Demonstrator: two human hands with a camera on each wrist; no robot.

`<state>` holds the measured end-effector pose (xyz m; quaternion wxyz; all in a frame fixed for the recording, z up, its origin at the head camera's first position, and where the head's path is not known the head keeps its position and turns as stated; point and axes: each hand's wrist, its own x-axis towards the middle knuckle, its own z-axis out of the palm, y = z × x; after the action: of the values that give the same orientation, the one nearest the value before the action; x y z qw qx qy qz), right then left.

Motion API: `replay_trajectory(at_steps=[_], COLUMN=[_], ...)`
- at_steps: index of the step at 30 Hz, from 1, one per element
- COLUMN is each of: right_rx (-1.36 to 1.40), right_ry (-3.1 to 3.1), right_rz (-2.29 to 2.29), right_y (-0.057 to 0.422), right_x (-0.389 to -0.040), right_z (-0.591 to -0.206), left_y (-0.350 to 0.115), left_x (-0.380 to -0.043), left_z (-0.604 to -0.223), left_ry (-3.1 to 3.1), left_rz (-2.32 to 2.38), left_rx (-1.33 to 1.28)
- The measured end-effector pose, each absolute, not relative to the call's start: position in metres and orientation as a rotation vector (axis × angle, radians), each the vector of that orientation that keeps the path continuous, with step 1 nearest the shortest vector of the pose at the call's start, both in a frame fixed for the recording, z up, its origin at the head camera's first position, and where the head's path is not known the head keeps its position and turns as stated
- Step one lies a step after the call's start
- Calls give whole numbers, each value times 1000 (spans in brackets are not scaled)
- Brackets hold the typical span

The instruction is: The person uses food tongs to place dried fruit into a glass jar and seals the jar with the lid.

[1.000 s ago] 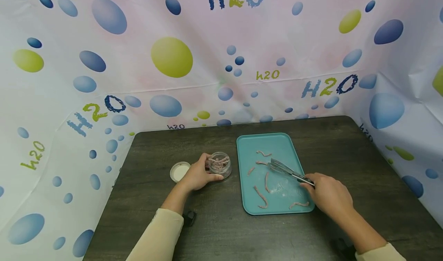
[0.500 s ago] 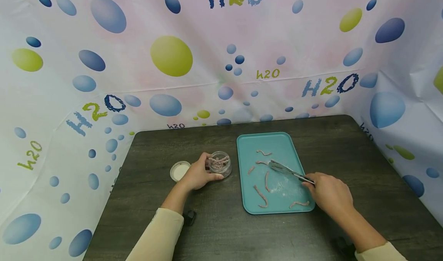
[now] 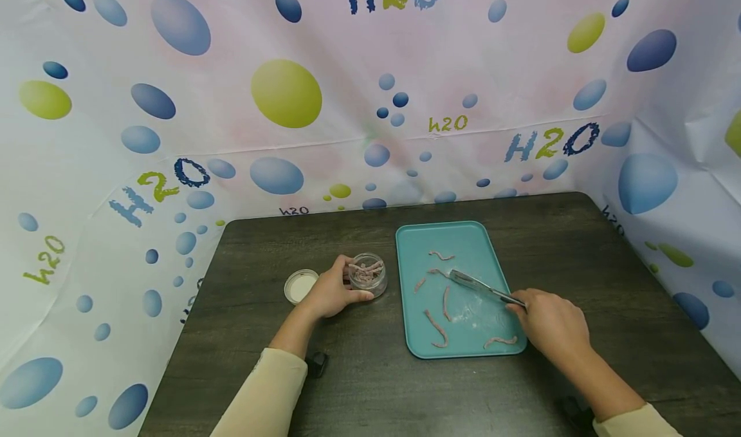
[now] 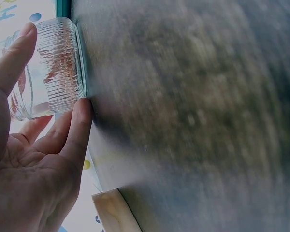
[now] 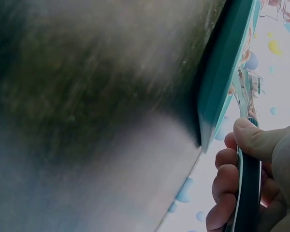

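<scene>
My left hand (image 3: 332,293) holds a small glass jar (image 3: 376,285) from its left side, thumb in front and fingers behind. Pinkish, worm-like strips (image 3: 366,272) lie inside the jar; its ribbed lower wall shows in the left wrist view. In my right hand (image 3: 552,324) I grip metal tongs (image 3: 483,286) by their dark handle (image 5: 250,188). The tongs slant over a teal tray (image 3: 417,234), their two arms close together. Their tips meet the right end of one curved strip (image 3: 438,272); whether they pinch it, I cannot tell. Several other strips lie scattered on the tray.
A round lid (image 3: 301,286), pale inside, lies left of the jar, partly behind my left hand. A white powdery smear (image 3: 471,318) marks the tray. The dark wooden table (image 3: 359,392) ends at a wall sheet (image 3: 347,51) patterned with dots.
The tongs' arms have come together, and their tips have shifted slightly at the strip's right end. My left hand and the jar stay in place.
</scene>
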<state>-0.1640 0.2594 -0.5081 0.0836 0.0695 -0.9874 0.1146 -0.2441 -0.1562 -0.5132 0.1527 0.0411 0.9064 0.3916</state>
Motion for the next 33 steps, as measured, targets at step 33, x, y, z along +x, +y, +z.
replay_trajectory(at_steps=[33], right_rx=[193], right_ry=[-2916], right_rz=[357], right_y=[265], right_x=[-164], right_z=[-498], left_y=[-156], left_x=[-245], left_z=[-513], left_ry=[2617], left_rz=[1093], left_rx=[116])
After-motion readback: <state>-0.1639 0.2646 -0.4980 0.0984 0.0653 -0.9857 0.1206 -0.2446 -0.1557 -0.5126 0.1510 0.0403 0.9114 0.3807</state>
